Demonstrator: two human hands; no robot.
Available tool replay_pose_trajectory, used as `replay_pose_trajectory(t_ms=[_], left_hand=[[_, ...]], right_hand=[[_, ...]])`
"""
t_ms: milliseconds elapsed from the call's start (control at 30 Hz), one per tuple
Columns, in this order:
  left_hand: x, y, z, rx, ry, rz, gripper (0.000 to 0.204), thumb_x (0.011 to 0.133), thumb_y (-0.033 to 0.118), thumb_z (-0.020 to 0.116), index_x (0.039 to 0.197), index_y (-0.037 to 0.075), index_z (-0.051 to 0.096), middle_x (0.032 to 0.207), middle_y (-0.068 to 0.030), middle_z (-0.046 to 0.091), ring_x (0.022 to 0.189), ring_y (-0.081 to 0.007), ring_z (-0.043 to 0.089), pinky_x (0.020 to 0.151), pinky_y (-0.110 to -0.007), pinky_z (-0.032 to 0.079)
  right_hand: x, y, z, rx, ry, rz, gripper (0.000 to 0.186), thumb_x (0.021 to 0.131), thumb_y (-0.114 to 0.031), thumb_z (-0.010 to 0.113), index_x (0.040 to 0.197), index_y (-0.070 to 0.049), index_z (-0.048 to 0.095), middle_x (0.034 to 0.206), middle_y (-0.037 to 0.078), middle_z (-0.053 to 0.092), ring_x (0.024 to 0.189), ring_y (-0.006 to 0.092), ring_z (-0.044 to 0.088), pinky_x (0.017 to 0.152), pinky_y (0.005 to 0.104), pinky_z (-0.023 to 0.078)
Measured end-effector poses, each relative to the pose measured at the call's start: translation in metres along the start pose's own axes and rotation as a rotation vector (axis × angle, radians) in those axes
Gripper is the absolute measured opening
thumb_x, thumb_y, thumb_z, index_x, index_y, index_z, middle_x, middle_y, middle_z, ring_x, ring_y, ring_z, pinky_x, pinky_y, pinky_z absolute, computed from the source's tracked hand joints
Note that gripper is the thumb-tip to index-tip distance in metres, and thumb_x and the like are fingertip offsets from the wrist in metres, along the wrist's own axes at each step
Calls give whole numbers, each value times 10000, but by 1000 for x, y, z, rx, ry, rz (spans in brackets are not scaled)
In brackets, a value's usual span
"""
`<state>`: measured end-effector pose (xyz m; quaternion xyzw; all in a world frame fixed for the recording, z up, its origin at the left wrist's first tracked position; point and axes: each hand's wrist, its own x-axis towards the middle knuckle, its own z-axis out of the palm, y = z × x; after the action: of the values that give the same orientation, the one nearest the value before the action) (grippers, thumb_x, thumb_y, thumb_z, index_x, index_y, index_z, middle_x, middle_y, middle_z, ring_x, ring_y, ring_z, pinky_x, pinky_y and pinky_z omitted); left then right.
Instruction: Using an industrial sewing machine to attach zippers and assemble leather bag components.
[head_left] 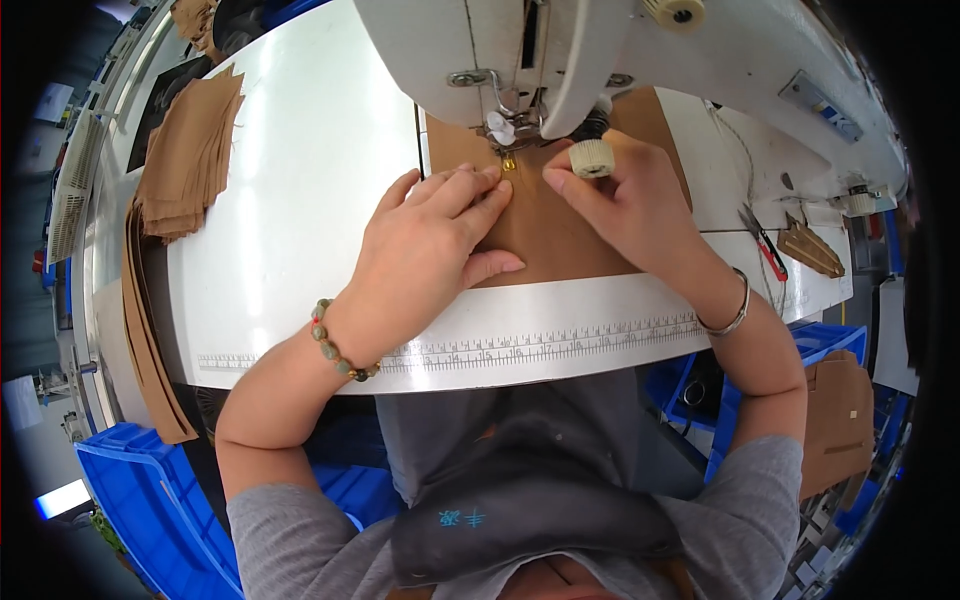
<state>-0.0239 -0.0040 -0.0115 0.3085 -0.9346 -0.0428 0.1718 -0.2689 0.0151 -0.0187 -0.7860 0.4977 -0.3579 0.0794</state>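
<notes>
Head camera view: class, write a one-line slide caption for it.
Left hand and right hand press brown fabric flat under a sewing machine needle on a white table.

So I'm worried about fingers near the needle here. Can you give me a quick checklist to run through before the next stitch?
1. Left hand flat on the brown fabric: ok.
2. Right hand pinching the fabric beside the presser foot: ok.
3. Fingertips clear of the needle: not ok, they sit very close.
4. Fabric lying flat on the table: ok.
5. Scissors out of the way: ok.
6. Thread through the needle: cannot tell.
</notes>
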Motion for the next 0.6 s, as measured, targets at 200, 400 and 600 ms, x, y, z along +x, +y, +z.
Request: replay_pose_trajectory(t_ms=[200, 400, 600], left_hand=[[-2, 4, 1, 12, -31, -40, 641, 813, 436, 795, 1322, 58, 699, 1332, -77, 679, 1298, -277, 613, 1091, -478, 478], [-4, 5, 2, 18, -20, -27, 614, 829, 413, 797, 1325, 63, 702, 1332, -85, 678, 1321, -282, 613, 1099, -480, 475], [-3, 5, 3, 16, -10, -43, 586, 855, 412, 786, 1320, 64, 709, 1334, -90, 680, 1326, -281, 608, 1104, -483, 465]], right_hand=[[8, 16, -11, 1267, -167, 667, 255, 970, -308, 741, 977, -55, 766, 737, 21, 693, 612, 97, 652, 612, 267, 502], [-8, -8, 3, -48, -66, -105, 294, 918, -296, 759, 1091, -59, 759, 970, 88, 744, 916, 213, 714, 788, 355, 568], [-17, -15, 12, -291, -119, -221, 425, 844, -312, 798, 1195, -82, 731, 1150, 39, 720, 1153, 234, 656, 994, 379, 515]])
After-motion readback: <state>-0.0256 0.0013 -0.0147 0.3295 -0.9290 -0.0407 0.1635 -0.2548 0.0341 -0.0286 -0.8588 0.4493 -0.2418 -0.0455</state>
